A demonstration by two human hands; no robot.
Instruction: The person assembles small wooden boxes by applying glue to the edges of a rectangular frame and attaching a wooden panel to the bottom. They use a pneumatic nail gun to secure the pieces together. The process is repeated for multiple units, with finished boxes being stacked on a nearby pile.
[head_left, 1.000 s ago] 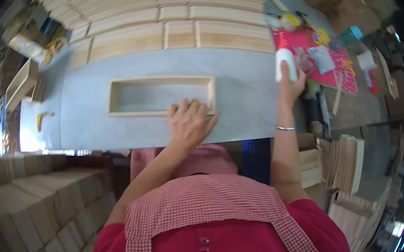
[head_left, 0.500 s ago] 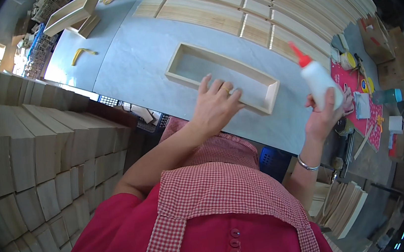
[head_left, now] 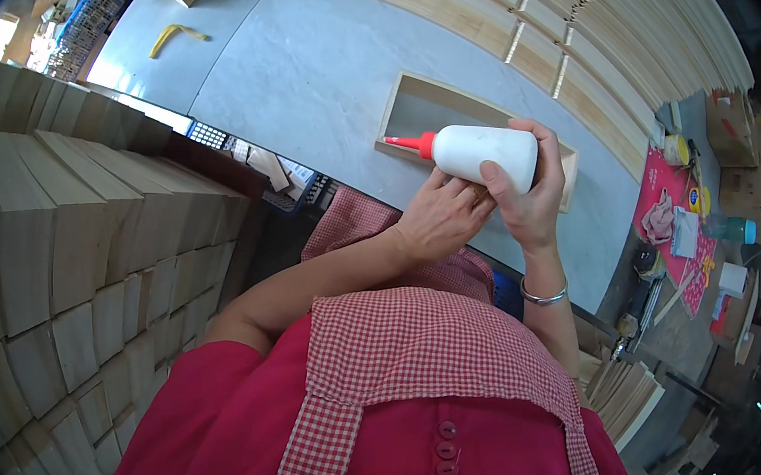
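Beyond the left hand (head_left: 447,220), grey tabletop (head_left: 307,86) stretches pretty wide to stacked boards (head_left: 477,11); near edge's right underneath. Right hand (head_left: 531,197) clasps a white bottle (head_left: 482,155) over the wooden frame (head_left: 453,93); left's curled, grip hidden.

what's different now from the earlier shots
The right hand brought the white bottle leftward from beside the wooden frame to over it, swinging its red nozzle to point left. The left hand stays at the frame's near side; the yellow object lies where it was.
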